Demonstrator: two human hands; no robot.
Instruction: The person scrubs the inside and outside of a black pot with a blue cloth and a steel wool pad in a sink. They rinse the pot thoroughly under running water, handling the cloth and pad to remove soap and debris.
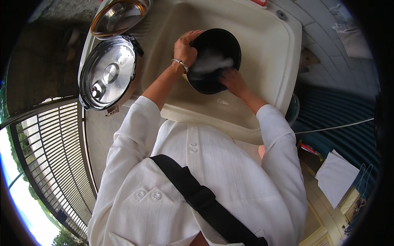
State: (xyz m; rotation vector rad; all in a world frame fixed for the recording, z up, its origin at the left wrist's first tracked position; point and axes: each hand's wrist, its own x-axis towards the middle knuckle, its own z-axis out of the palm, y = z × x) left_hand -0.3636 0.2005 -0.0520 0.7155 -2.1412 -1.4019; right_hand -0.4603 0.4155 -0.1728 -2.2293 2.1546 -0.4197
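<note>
My left hand (185, 50), with a silver bangle at its wrist, grips the left rim of a round black pot (215, 47). The pot is tilted over the beige sink (271, 78), its dark inside facing me. A whitish smear shows inside it; whether that is water, foam or a shine I cannot tell. My right hand (233, 80) reaches in at the pot's lower right side. Motion smears its fingers, so what they hold, if anything, stays hidden. Some water drops or suds lie on the sink's near side.
Left of the basin sits a cooker with a shiny metal lid (111, 74). Beyond it lies a metal bowl or lid with an amber rim (119, 18). A metal railing (61, 151) stands at the left. White paper or cloth (336, 176) hangs at the lower right.
</note>
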